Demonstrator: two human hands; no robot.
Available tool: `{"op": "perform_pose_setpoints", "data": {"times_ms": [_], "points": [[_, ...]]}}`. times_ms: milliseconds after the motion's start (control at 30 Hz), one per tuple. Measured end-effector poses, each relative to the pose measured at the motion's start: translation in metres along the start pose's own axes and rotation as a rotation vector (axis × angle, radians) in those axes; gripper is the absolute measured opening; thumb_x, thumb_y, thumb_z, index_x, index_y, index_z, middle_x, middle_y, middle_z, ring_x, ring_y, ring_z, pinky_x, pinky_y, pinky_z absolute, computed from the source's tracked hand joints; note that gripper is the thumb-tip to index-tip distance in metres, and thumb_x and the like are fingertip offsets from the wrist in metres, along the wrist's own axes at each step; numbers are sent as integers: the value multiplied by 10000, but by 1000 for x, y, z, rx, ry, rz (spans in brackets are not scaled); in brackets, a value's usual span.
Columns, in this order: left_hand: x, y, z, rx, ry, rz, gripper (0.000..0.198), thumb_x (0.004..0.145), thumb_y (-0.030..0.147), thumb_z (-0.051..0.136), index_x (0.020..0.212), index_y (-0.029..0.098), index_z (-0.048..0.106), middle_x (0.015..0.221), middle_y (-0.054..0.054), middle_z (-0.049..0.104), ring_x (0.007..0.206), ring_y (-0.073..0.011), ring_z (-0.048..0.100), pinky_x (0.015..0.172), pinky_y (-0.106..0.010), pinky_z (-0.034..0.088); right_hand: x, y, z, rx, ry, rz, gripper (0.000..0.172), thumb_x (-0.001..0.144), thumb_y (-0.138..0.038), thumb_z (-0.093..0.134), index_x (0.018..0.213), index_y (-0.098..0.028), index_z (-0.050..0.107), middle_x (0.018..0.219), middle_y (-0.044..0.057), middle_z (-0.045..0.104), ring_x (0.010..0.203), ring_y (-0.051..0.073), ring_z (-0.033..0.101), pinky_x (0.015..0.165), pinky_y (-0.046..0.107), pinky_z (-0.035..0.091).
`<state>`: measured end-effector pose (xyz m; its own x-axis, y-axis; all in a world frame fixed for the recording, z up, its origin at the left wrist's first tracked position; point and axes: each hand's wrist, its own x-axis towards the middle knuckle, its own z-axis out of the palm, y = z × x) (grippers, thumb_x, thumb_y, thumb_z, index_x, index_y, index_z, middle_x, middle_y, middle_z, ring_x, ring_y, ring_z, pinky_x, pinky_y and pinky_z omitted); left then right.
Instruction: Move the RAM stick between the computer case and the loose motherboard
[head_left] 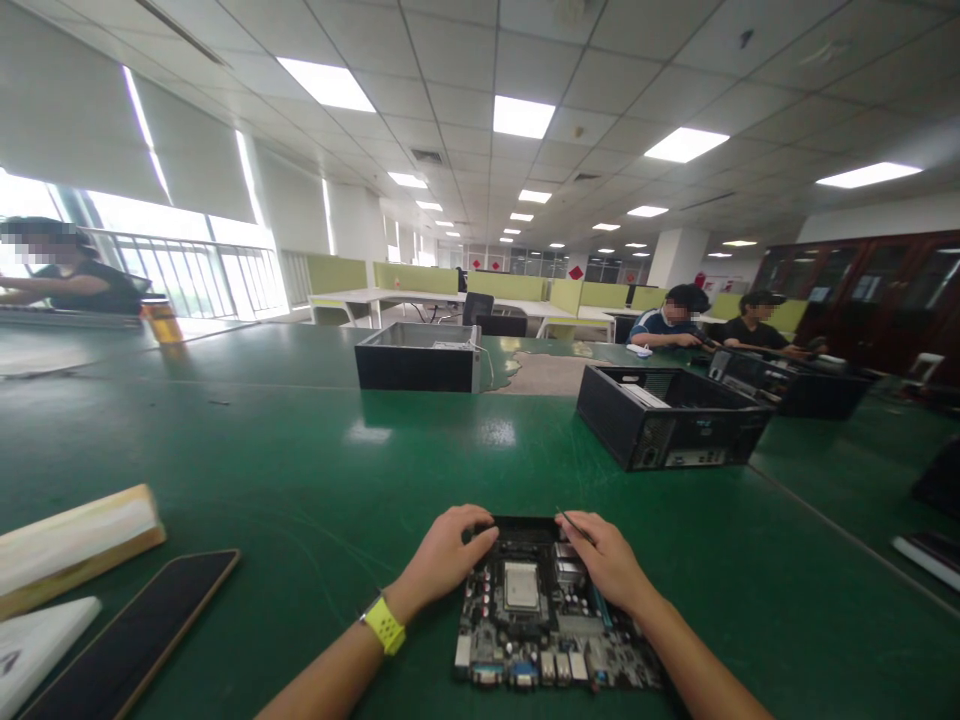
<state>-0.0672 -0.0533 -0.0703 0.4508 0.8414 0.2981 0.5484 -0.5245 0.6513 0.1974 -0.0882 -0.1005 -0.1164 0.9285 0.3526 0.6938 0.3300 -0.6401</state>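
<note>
A motherboard (555, 635) lies on the green table in front of me, its ports facing my side. A bare silver processor (521, 586) sits in its socket. Along the board's far edge runs a black piece (525, 523) whose kind I cannot make out. My left hand (450, 555) is closed, thumb and fingers pinching this piece's left end. At its right end, my right hand (607, 560) is closed around a thin dark rod (571, 522), perhaps a screwdriver shaft; the rest of it is hidden by the fingers. A watch with a yellow-green strap (384, 625) is on my left wrist.
Two open computer cases, one dark (671, 420) and one further back (418, 360), stand ahead. At left lie a long pale box (82, 545), a dark flat panel (146, 630) and a white item (45, 650). Several people sit around the table (300, 450).
</note>
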Motion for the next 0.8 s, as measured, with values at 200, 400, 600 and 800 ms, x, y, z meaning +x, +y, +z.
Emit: {"op": "perform_pose_setpoints", "data": {"times_ms": [200,400,600,800], "points": [[0,-1,-3,25,-26,-17,328,838,436,472,959,209,676,1074,-45,664,1022,-195,565,948,-317,402,-1,-2,-1,11,10,-2,424,898,-495,371,1074,-251,669,1117,55,654,1051,211,564,932,387,425],[1,1,-7,24,-61,-28,353,841,466,454,938,209,677,1027,-42,669,983,-197,573,911,-309,408,-1,-1,0,-8,-20,4,411,904,-476,365,1085,-259,664,1117,54,653,1037,213,564,911,388,432],[2,0,-11,-39,-144,-5,400,870,486,403,945,195,666,1004,-45,654,937,-173,579,859,-277,431,-1,1,2,-33,-40,-7,380,898,-449,387,1079,-267,667,1127,48,647,1046,213,550,912,386,426],[2,0,-12,-79,-164,13,411,870,496,408,957,179,655,1019,-49,638,943,-171,565,868,-271,422,-1,2,3,-23,-33,-4,394,902,-460,383,1093,-254,660,1124,49,644,1040,198,548,917,361,416]]}}
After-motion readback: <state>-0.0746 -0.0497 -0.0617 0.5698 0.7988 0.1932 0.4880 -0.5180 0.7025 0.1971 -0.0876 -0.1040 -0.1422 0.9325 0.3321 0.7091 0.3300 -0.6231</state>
